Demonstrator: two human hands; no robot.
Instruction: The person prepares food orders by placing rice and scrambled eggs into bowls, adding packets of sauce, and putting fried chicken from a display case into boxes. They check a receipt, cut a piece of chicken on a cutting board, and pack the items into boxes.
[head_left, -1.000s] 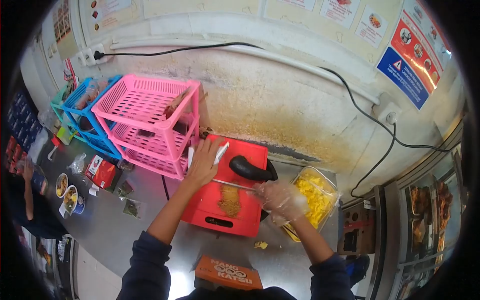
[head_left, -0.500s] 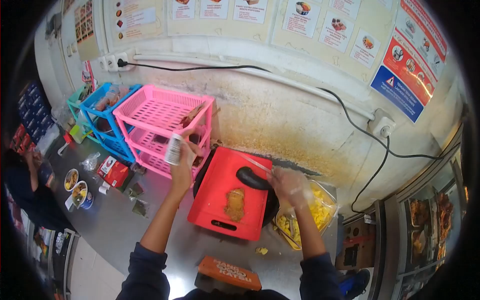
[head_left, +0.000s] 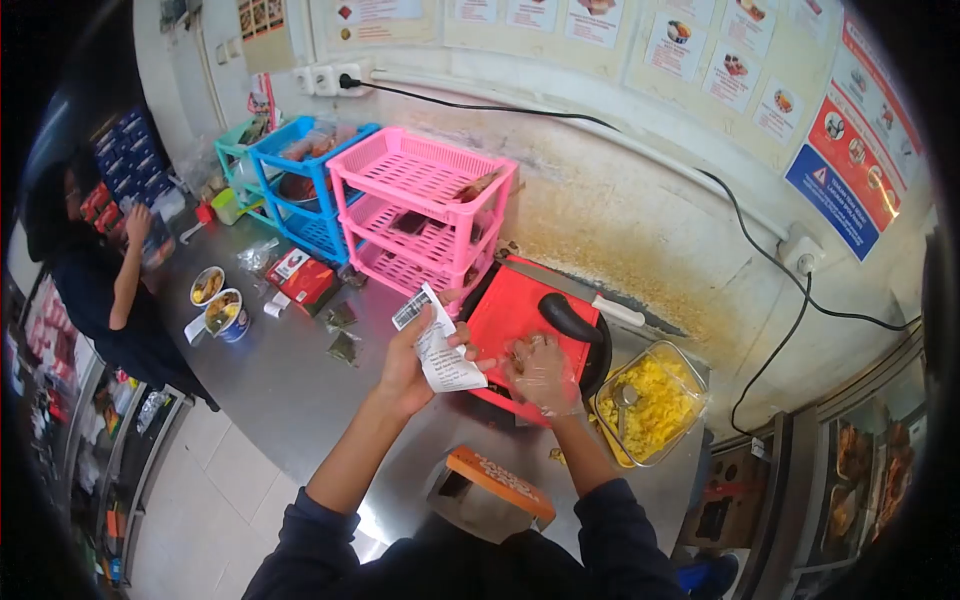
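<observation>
White paper slip [head_left: 440,352] held above a steel counter [head_left: 290,400]; the person's left hand [head_left: 408,368] pinches it, thumb pressed on the printed face and fingers curled behind, so the slip stands tilted just off the near-left corner of a red board [head_left: 525,310]; the right hand [head_left: 545,375], in a clear plastic glove, hovers over the board's near edge with fingers bent toward the slip's lower right corner; whether those fingers grip the paper or only touch it cannot be told.

Under the board sits a dark pan [head_left: 598,355], its black handle [head_left: 568,318] lying across the board's far side; a white-handled knife [head_left: 618,311] rests behind it against the stained wall; just right of the pan, a clear tub [head_left: 690,380] holds yellow food with a spoon [head_left: 624,397] standing in it.

Left of the board a pink rack [head_left: 420,205] rises in three tiers, a blue rack [head_left: 300,190] beside it; on the counter near them lie a red packet [head_left: 305,280], small dark sachets [head_left: 345,345] and two cups [head_left: 215,300] of food; an orange-lidded box [head_left: 498,482] sits at the counter's near edge, close to the person's chest.

At far left another person [head_left: 100,290] in dark sleeves stands at the counter's end; a black cable [head_left: 760,240] runs along the wall below the posters [head_left: 835,180].
</observation>
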